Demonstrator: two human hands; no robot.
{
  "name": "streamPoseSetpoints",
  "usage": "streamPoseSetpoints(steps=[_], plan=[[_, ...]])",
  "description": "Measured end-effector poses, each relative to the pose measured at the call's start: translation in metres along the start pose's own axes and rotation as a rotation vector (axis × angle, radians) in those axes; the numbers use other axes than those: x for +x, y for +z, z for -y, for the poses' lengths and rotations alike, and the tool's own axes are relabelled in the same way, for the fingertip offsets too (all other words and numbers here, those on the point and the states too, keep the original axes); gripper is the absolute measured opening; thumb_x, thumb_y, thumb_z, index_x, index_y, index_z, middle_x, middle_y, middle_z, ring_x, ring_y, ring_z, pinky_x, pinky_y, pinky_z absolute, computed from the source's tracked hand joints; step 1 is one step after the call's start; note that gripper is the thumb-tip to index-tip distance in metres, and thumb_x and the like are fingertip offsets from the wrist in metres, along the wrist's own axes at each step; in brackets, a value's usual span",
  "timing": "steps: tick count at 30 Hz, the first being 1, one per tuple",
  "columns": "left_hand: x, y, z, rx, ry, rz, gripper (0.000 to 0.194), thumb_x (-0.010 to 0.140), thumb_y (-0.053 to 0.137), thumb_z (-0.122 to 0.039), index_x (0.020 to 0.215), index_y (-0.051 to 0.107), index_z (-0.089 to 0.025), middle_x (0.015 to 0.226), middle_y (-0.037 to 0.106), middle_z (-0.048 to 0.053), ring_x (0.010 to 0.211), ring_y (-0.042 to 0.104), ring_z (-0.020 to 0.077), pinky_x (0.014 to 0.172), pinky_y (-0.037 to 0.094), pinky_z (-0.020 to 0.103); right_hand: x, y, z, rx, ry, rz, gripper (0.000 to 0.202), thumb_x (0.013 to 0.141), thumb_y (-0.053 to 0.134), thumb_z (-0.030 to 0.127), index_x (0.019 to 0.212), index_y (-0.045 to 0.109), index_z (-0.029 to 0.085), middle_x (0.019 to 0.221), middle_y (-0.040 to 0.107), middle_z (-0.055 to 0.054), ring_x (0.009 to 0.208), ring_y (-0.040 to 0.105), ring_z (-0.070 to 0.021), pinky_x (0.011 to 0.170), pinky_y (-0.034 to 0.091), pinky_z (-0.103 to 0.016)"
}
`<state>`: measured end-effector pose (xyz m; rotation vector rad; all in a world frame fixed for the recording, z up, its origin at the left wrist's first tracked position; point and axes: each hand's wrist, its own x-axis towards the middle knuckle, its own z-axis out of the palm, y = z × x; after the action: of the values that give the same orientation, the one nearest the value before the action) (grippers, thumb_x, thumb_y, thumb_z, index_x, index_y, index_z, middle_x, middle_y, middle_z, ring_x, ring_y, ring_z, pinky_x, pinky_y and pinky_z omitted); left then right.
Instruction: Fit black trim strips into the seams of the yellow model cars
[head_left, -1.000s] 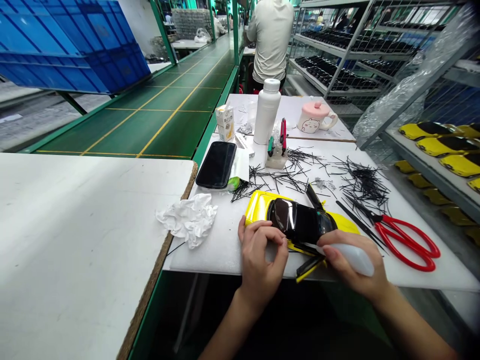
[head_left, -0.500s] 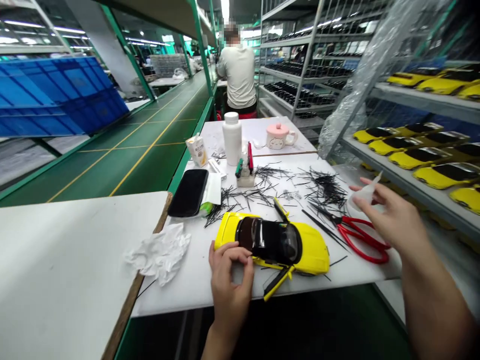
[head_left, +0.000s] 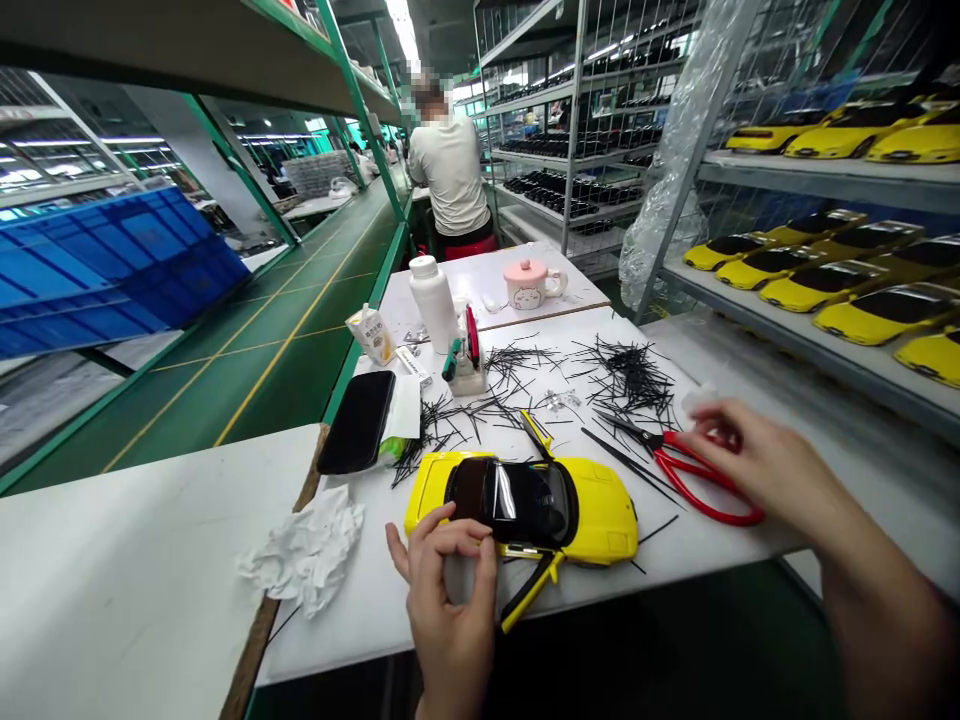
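Note:
A yellow toy car (head_left: 604, 500) with a black roof lies on the white worktop, both doors swung out. At its near rear side is my left hand (head_left: 454, 590), thumb and index tip closed in a pinch; anything between them is too small to make out. My right hand (head_left: 757, 460) is over the handles of the red-handled scissors (head_left: 712, 490), fingers curled but apart. Just beyond its fingertips stands a small translucent white bottle (head_left: 696, 398), partly hidden and apparently out of my grasp.
Thin black strips (head_left: 634, 375) are scattered across the worktop. Crumpled white tissue (head_left: 307, 550) and a black phone (head_left: 356, 420) lie left. Behind are a white bottle (head_left: 433, 305), a pen holder (head_left: 466, 378) and a pink-lidded mug (head_left: 527, 288). A rack of yellow cars (head_left: 810, 280) stands right.
My right hand has lowered toward the scissors and appears to have let go of the translucent bottle. My left hand keeps its pinch beside the car. The camera view has shifted and tilted.

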<state>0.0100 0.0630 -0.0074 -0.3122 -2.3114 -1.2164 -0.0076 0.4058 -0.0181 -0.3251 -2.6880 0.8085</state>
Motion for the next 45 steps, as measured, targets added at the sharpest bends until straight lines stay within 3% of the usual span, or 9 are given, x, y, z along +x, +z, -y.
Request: streamPoseSetpoints(steps=[3,6,9,11,16,20,31,39,45], plan=[[0.004,0.006,-0.005,-0.028,-0.002,0.001,0.017,0.087,0.060,-0.016,0.082,0.047,-0.025,0.081,0.066,-0.001,0.109,0.058,0.0231,0.115,-0.001,0.071,-0.013,0.019,0.025,0.031,-0.162,0.167,0.023,0.081,0.058,0.046,0.087,0.067,0.025,0.085,0.071,-0.003,0.077,0.066,-0.0228,0.064,0.048,-0.032],[0.007,0.009,-0.009,-0.079,-0.028,0.040,0.016,0.087,0.060,-0.015,0.081,0.048,-0.025,0.081,0.065,-0.002,0.106,0.060,0.0220,0.116,0.000,0.070,-0.013,0.028,0.039,0.031,-0.209,0.172,0.017,0.081,0.053,0.036,0.080,0.063,0.023,0.076,0.068,-0.004,0.068,0.063,-0.0212,0.058,0.045,-0.030],[0.007,0.008,-0.013,-0.166,-0.083,0.087,0.016,0.088,0.060,-0.015,0.081,0.049,-0.024,0.082,0.065,-0.005,0.096,0.064,0.0185,0.119,0.006,0.065,-0.007,0.016,0.050,0.057,-0.221,0.150,0.015,0.082,0.053,0.035,0.080,0.057,0.022,0.064,0.061,-0.001,0.055,0.056,-0.0169,0.051,0.042,-0.028],[0.006,0.006,-0.015,-0.214,-0.130,0.111,0.016,0.088,0.061,-0.016,0.081,0.049,-0.024,0.082,0.065,-0.006,0.090,0.066,0.0159,0.120,0.011,0.060,-0.008,0.004,0.062,0.218,-0.208,0.142,0.016,0.088,0.053,0.037,0.087,0.055,0.022,0.065,0.059,0.000,0.054,0.058,-0.0153,0.051,0.046,-0.026],[0.009,0.002,-0.019,-0.234,-0.191,0.166,0.017,0.088,0.062,-0.018,0.078,0.049,-0.022,0.081,0.065,-0.006,0.087,0.067,0.0144,0.116,0.025,0.049,-0.030,-0.002,0.110,0.932,-0.262,0.183,0.013,0.093,0.060,0.027,0.105,0.056,0.026,0.097,0.068,-0.002,0.083,0.071,-0.0161,0.075,0.062,-0.026],[0.011,0.001,-0.021,-0.231,-0.186,0.192,0.017,0.088,0.061,-0.017,0.077,0.050,-0.022,0.081,0.066,-0.006,0.086,0.067,0.0148,0.114,0.026,0.047,-0.046,0.018,0.134,1.014,-0.296,0.252,0.016,0.093,0.062,0.019,0.106,0.061,0.030,0.102,0.069,0.000,0.097,0.070,-0.0143,0.088,0.060,-0.024],[0.009,0.002,-0.020,-0.239,-0.162,0.195,0.017,0.088,0.061,-0.014,0.078,0.050,-0.022,0.083,0.068,-0.006,0.088,0.068,0.0142,0.112,0.027,0.044,-0.047,0.028,0.133,0.905,-0.311,0.261,0.014,0.093,0.063,0.020,0.104,0.062,0.029,0.099,0.071,0.003,0.094,0.071,-0.0091,0.086,0.057,-0.013],[0.008,-0.003,-0.012,-0.203,-0.082,0.172,0.017,0.087,0.058,-0.009,0.084,0.049,-0.023,0.093,0.066,-0.002,0.099,0.064,0.0159,0.107,0.036,0.042,-0.045,0.027,0.127,0.878,-0.306,0.375,0.013,0.094,0.062,0.023,0.105,0.061,0.030,0.100,0.070,0.002,0.087,0.071,-0.0113,0.081,0.060,-0.020],[0.011,-0.009,-0.003,-0.107,0.005,0.231,0.020,0.085,0.058,-0.008,0.094,0.049,-0.024,0.119,0.058,0.006,0.120,0.051,0.0221,0.104,0.039,0.044,-0.042,0.031,0.115,0.664,-0.448,0.455,0.008,0.095,0.060,0.026,0.102,0.062,0.028,0.102,0.071,0.000,0.121,0.061,-0.0165,0.098,0.053,-0.022]])
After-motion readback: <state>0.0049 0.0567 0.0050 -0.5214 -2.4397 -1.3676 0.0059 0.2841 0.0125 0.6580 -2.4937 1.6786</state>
